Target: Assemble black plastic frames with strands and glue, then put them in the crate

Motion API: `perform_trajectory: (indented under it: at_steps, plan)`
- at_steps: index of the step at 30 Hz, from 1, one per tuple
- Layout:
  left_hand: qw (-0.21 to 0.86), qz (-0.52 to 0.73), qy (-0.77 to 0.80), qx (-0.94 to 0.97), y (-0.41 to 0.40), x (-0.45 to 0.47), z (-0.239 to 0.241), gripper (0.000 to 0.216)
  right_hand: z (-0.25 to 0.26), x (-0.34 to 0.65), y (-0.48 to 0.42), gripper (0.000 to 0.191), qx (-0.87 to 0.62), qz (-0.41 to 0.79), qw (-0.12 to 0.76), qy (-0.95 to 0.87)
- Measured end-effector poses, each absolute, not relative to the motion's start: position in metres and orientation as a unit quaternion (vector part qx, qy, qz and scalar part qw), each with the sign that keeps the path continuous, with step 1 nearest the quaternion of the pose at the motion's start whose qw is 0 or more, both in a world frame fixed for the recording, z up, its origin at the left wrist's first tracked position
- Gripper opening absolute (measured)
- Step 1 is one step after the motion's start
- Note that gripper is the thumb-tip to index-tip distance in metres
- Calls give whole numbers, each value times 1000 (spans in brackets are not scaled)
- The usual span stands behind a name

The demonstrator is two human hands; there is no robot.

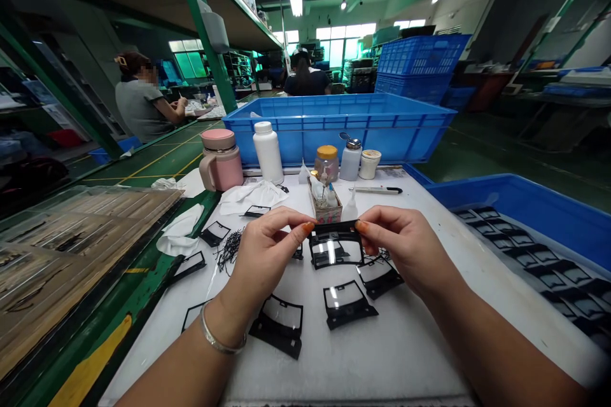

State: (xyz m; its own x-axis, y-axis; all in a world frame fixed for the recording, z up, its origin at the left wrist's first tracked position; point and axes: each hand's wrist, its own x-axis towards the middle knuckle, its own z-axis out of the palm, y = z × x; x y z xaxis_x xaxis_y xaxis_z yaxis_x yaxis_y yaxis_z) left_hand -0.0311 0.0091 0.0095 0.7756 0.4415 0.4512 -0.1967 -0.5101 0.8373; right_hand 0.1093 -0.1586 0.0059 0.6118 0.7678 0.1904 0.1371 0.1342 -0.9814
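Forearms (pixel 501 343) in, left hand (pixel 267 248) and right hand (pixel 405 241) pinching one black-framed clear panel (pixel 337 252), where slipping fingertips could scuff it on similar panels (pixel 352 315) below!

Black-framed clear panel (pixel 344 255): slightly curved, glossy, light streak across it, wide edge uppermost, held above worktop (pixel 363 365).

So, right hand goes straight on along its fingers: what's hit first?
The black-framed clear panel it pinches; beyond that, the right hand would probably meet the left hand at the panel's other end, though depth is unclear.
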Motion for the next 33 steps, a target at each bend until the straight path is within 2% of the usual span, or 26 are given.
perform_trajectory:
  at_steps: [23, 33]
  plan:
    - [494, 259, 138, 819, 15, -32, 14, 18, -3, 118, -153, 27, -621, 263, 641, -366]
    - [470, 272, 140, 828, 15, -36, 20, 15, -8, 117, -152, 18, -624, 212, 655, -368]
